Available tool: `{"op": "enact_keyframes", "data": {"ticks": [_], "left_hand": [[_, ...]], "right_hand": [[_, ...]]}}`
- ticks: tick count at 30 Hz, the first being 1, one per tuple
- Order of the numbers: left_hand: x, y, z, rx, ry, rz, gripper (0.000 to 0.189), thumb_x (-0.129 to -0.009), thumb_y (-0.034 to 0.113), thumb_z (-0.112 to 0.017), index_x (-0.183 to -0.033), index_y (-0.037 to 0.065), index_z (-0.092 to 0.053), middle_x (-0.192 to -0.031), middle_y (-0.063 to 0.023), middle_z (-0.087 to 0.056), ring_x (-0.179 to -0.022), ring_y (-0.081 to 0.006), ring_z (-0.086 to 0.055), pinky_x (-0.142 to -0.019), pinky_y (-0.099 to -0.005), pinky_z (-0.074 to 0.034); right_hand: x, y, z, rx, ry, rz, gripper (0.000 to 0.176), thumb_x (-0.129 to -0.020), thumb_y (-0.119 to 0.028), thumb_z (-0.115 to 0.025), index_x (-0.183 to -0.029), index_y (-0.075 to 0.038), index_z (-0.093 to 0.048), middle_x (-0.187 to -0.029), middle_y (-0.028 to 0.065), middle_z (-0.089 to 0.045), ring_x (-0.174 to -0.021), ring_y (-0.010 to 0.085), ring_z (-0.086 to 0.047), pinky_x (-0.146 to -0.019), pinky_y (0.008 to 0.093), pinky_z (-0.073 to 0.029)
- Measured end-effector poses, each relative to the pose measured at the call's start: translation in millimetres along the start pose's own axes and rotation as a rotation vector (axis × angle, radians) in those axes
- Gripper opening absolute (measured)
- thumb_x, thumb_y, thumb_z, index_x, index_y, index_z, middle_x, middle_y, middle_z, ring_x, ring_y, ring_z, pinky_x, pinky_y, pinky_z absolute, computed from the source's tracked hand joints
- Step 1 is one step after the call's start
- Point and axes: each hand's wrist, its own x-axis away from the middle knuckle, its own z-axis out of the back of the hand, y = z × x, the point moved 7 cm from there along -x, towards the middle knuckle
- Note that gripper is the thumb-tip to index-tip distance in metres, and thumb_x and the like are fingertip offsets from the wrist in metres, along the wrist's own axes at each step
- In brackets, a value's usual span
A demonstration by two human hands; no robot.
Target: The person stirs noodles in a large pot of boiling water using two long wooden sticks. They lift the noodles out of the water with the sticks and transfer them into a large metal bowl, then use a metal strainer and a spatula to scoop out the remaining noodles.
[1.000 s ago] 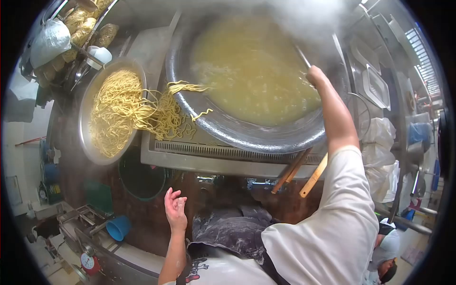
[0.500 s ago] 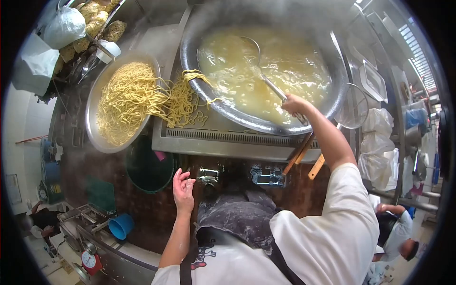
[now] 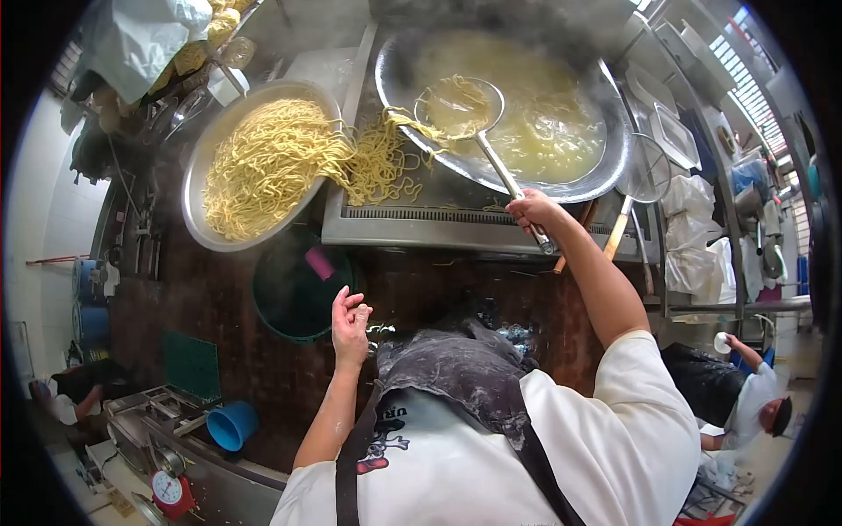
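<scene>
My right hand (image 3: 533, 210) is closed round the metal handle of a round skimmer (image 3: 501, 168). The skimmer's head is at the near left side of a large wok (image 3: 617, 167), with a few noodles in it, at the surface of the cloudy, steaming liquid (image 3: 561, 131). Yellow noodles (image 3: 379, 162) trail over the wok's left rim onto the steel stove top. They run on to a heap of noodles (image 3: 267, 162) in a wide metal bowl (image 3: 195, 206). My left hand (image 3: 351, 329) hangs in front of the stove, holding nothing, its fingers loosely apart.
A dark green bin (image 3: 294, 329) stands on the floor below the bowl. At the wok's right rests a wire strainer (image 3: 647, 171). White plastic bags (image 3: 688, 232) hang further right. A blue bucket (image 3: 231, 425) and a red scale (image 3: 171, 493) are at lower left. Other people are at both sides.
My right hand has drawn the skimmer back and left; its head has come up to the surface with noodles in it. My left hand stays empty. The whole view has shifted somewhat.
</scene>
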Motion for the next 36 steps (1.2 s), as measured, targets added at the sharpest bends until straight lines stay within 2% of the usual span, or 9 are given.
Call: {"op": "enact_keyframes", "data": {"ticks": [5,7,13,18,21,23,25,29,36], "left_hand": [[9.0,1.7,32.9,-0.004,0.007,-0.014,0.051,-0.100,0.008,-0.060,-0.146,0.000,-0.039,-0.121,-0.0126,-0.060,-0.093,-0.0153,-0.065,-0.085,-0.0278,-0.053],[5.7,6.9,31.9,-0.012,0.003,-0.012,0.052,-0.099,0.008,-0.060,-0.146,0.000,-0.039,-0.121,-0.0126,-0.060,-0.094,-0.0154,-0.065,-0.086,-0.0280,-0.053],[-13.1,45.3,-20.9,-0.049,-0.100,-0.094,0.053,-0.100,0.014,-0.062,-0.147,0.002,-0.040,-0.124,-0.0130,-0.059,-0.098,-0.0168,-0.064,-0.090,-0.0304,-0.053],[-19.2,63.4,-53.2,0.020,-0.058,-0.107,0.053,-0.101,0.016,-0.062,-0.147,0.002,-0.039,-0.125,-0.0133,-0.059,-0.099,-0.0161,-0.063,-0.091,-0.0298,-0.052],[-16.8,52.4,-52.5,0.034,-0.008,-0.098,0.053,-0.101,0.014,-0.061,-0.147,0.001,-0.038,-0.125,-0.0135,-0.058,-0.099,-0.0164,-0.064,-0.091,-0.0297,-0.052],[-11.7,43.9,-50.1,0.028,0.058,-0.053,0.052,-0.101,0.011,-0.060,-0.147,0.000,-0.038,-0.124,-0.0141,-0.058,-0.097,-0.0167,-0.064,-0.091,-0.0299,-0.052],[-9.1,33.4,-50.2,-0.006,0.110,-0.033,0.051,-0.101,0.009,-0.059,-0.147,0.001,-0.038,-0.124,-0.0140,-0.059,-0.097,-0.0169,-0.064,-0.090,-0.0299,-0.052],[-12.9,22.6,-70.4,-0.036,0.172,0.051,0.051,-0.102,0.009,-0.057,-0.148,0.001,-0.036,-0.124,-0.0132,-0.059,-0.097,-0.0167,-0.063,-0.090,-0.0309,-0.052],[-30.0,25.0,-132.1,-0.053,0.092,0.060,0.052,-0.102,0.009,-0.056,-0.149,0.001,-0.035,-0.125,-0.0138,-0.058,-0.098,-0.0171,-0.063,-0.091,-0.0307,-0.053]], "right_hand": [[29.9,-45.8,-57.0,0.108,0.111,0.135,0.017,-0.089,-0.015,-0.067,-0.087,-0.003,-0.055,-0.061,0.0000,-0.050,-0.048,0.0099,-0.051,-0.041,0.0301,-0.046],[38.0,-68.7,-85.6,0.246,0.148,0.214,0.032,-0.090,-0.020,-0.069,-0.108,0.003,-0.056,-0.067,0.0057,-0.056,-0.053,0.0143,-0.055,-0.046,0.0331,-0.045],[22.2,-140.7,-191.2,0.733,0.237,0.472,0.033,-0.094,-0.016,-0.059,-0.120,0.002,-0.049,-0.099,0.0298,-0.068,-0.099,0.0461,-0.066,-0.084,0.0534,-0.052],[-25.3,-151.2,-174.0,0.748,0.318,0.503,0.034,-0.095,-0.016,-0.052,-0.126,-0.002,-0.050,-0.095,0.0287,-0.069,-0.094,0.0448,-0.068,-0.079,0.0538,-0.053],[-43.6,-131.9,-81.4,0.582,0.593,0.560,0.043,-0.107,-0.036,-0.039,-0.115,-0.002,-0.065,-0.083,0.0259,-0.068,-0.078,0.0397,-0.068,-0.073,0.0511,-0.054],[-33.1,-113.5,5.1,0.103,0.494,0.396,0.046,-0.109,-0.036,-0.036,-0.110,-0.001,-0.065,-0.081,0.0193,-0.067,-0.073,0.0269,-0.065,-0.066,0.0434,-0.053],[-51.6,-97.4,102.5,0.563,0.731,0.484,0.026,-0.104,-0.024,-0.048,-0.113,-0.002,-0.059,-0.091,0.0235,-0.069,-0.079,0.0336,-0.068,-0.070,0.0467,-0.054],[-81.6,-57.0,292.2,0.777,0.941,0.227,0.028,-0.099,-0.019,-0.050,-0.120,0.000,-0.052,-0.094,0.0309,-0.069,-0.090,0.0475,-0.069,-0.080,0.0546,-0.054],[-84.8,-37.6,432.1,0.990,0.950,-0.165,0.035,-0.098,-0.008,-0.038,-0.127,0.004,-0.054,-0.119,0.0308,-0.066,-0.116,0.0457,-0.063,-0.098,0.0532,-0.051]]}}
